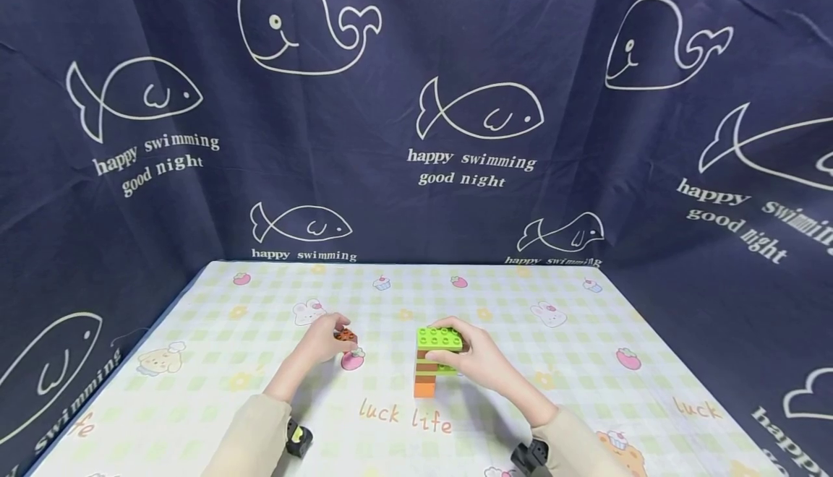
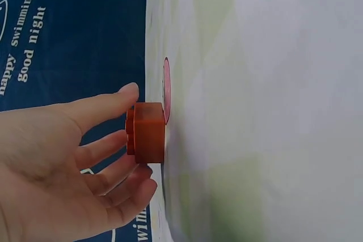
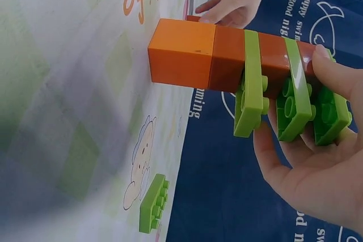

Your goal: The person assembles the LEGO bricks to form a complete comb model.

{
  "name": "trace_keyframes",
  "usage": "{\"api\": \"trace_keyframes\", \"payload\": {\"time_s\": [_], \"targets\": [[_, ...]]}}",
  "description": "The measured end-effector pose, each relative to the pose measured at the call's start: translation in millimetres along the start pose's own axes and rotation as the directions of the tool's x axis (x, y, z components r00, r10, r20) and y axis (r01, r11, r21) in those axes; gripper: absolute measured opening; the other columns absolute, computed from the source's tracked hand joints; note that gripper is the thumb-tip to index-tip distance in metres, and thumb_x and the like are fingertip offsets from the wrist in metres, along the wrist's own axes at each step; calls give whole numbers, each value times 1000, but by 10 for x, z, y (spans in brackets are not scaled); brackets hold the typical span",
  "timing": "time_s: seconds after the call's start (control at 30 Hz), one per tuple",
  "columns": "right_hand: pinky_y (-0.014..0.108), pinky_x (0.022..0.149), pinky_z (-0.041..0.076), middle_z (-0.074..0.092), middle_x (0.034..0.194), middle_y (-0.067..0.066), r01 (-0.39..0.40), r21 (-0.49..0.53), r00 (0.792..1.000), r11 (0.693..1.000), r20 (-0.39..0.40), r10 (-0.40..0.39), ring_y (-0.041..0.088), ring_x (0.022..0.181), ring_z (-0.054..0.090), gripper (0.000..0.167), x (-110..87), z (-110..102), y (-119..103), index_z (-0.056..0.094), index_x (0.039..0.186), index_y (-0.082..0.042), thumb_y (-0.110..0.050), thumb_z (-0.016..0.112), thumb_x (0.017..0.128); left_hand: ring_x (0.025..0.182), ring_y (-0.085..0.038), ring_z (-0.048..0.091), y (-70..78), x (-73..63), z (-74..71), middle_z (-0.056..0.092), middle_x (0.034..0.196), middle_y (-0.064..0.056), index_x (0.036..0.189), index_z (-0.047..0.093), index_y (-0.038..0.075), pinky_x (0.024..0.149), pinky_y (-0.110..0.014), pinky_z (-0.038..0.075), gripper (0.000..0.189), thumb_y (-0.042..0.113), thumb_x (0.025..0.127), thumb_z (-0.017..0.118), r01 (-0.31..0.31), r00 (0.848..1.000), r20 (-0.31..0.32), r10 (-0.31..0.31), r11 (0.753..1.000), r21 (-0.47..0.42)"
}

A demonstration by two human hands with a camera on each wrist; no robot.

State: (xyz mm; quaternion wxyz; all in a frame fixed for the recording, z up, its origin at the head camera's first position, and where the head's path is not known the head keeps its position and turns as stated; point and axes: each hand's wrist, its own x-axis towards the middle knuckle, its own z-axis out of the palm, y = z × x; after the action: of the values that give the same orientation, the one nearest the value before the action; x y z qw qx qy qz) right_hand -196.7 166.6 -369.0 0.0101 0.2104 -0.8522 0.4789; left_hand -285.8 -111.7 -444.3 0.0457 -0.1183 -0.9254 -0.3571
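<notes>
A small red-brown brick [image 1: 345, 335] [image 2: 148, 132] sits on the patterned tablecloth [image 1: 215, 390]. My left hand [image 1: 335, 334] [image 2: 136, 131] pinches it between thumb and fingers. To its right stands a brick tower [image 1: 434, 363] [image 3: 227, 58] with an orange block at the bottom, brown blocks and lime-green plates above. My right hand [image 1: 458, 358] [image 3: 295, 100] grips the tower's upper green plates from the right side, thumb on one face and fingers on the other. The tower's orange base rests on the cloth.
A loose lime-green plate [image 3: 153, 203] lies on the cloth near the tower in the right wrist view. A dark blue curtain [image 1: 416, 101] with whale prints closes off the back and both sides of the table. Wrist cameras [image 1: 298, 439] sit on both forearms.
</notes>
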Motion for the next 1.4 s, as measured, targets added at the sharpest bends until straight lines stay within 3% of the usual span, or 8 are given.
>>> {"api": "trace_keyframes", "payload": {"time_s": [0.2,0.53,0.73,0.9,1.13,1.4], "targets": [[21,60,49,63,93,7,-5,-13,1000,1000,0,5,6,67,54,39,0,2,8,58,117,-7,-17,72,82,94,-33,60,-29,2,8,65,100,-21,106,60,-10,90,-47,47,46,9,69,79,2,1000,19,-3,999,42],[21,61,49,64,94,7,-7,-11,1000,1000,3,7,6,68,55,38,2,1,20,58,117,-7,-17,72,82,101,-35,59,-9,-5,4,64,105,-21,109,62,-8,95,-48,45,44,-1,68,74,-4,998,59,3,1000,25],[21,61,49,64,93,7,-10,-4,1000,1000,1,10,6,69,56,40,3,3,18,58,118,-6,-16,72,82,98,-32,59,-21,-7,4,64,106,-19,114,59,-7,94,-48,45,52,5,67,79,11,997,81,-18,997,80],[21,62,49,64,94,8,-15,-2,1000,1000,0,15,7,70,56,40,6,8,14,58,118,-6,-16,72,82,99,-33,59,-17,-15,-3,65,102,-18,108,61,-6,95,-48,44,46,2,66,79,-8,996,86,-1,994,107],[22,63,50,64,94,8,-23,23,1000,999,11,23,7,71,57,40,10,5,30,58,118,-7,-16,71,82,96,-30,60,-27,-7,7,63,106,-20,117,55,-6,92,-47,46,54,1,68,77,33,996,77,-38,997,67],[21,62,49,64,93,8,-19,18,1000,1000,20,19,6,69,56,40,12,-4,23,57,119,-6,-16,71,82,93,-26,60,-7,0,16,65,96,-10,102,62,0,91,-46,47,39,-2,66,76,9,999,52,-10,1000,22]]}}
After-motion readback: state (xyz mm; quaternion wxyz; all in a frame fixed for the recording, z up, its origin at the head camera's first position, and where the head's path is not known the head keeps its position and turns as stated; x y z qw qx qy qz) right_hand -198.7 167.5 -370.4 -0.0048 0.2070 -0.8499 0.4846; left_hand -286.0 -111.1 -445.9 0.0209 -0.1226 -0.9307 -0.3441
